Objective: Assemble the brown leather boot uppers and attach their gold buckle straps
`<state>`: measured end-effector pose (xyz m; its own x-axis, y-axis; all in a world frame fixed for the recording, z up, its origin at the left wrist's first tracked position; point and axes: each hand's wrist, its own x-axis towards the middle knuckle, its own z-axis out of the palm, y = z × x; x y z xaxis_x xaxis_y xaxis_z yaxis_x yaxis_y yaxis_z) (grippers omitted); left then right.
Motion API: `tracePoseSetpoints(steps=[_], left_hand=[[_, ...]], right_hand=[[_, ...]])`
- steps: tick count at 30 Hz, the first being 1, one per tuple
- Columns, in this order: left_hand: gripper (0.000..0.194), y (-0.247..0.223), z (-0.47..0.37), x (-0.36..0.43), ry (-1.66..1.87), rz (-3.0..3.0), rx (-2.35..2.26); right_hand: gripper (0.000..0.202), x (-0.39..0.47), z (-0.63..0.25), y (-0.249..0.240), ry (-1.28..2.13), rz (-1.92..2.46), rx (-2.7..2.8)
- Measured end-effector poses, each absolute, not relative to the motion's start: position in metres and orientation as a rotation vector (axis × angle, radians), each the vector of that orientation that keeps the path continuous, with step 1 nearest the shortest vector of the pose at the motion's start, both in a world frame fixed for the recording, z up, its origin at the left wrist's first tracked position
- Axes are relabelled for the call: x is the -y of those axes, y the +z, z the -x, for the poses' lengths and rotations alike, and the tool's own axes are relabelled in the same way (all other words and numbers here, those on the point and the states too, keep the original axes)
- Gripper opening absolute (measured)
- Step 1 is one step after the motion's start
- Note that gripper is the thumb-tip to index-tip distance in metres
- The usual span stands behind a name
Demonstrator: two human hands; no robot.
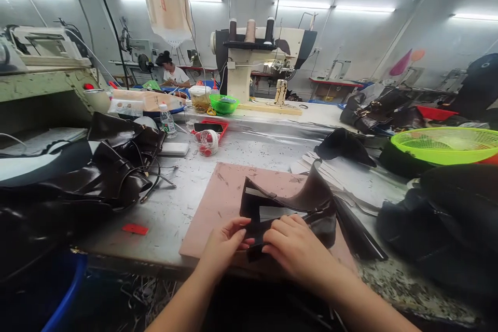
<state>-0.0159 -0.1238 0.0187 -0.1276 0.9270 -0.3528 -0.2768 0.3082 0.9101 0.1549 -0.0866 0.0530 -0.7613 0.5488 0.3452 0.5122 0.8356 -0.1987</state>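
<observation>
A dark brown leather piece (317,192) with pale strips on its inner side lies curled on a pink board (206,207). My left hand (227,241) pinches the near left edge of this piece, thumb and fingers together. Just to the right, my right hand (290,241) has its fingers bent over the same near edge. The fingertips of both hands are close together, with dark material between them. A narrow dark strip (358,228) lies to the right of the board.
Dark leather pieces (97,176) are heaped at the left, more at the right beside a green basket (447,145). A sewing machine (243,70), bottle (167,122) and red tray (221,132) stand behind. A blue bin (73,290) is lower left; a person (177,73) sits far back.
</observation>
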Motion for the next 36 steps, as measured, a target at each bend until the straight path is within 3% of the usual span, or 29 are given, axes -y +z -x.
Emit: tracePoseSetpoints(steps=[12,26,36], left_hand=[[0.04,0.023,-0.001,0.135,1.204,-0.618,-1.033],[0.025,0.02,-0.009,0.136,1.226,-0.803,-1.18],[0.032,0.017,-0.001,0.136,1.103,-0.745,-1.097]], right_hand=[[0.014,0.09,-0.163,0.058,0.529,1.038,2.477],[0.012,0.091,-0.166,0.056,0.425,1.069,2.471],[0.016,0.084,-0.179,0.063,0.468,1.08,2.49]])
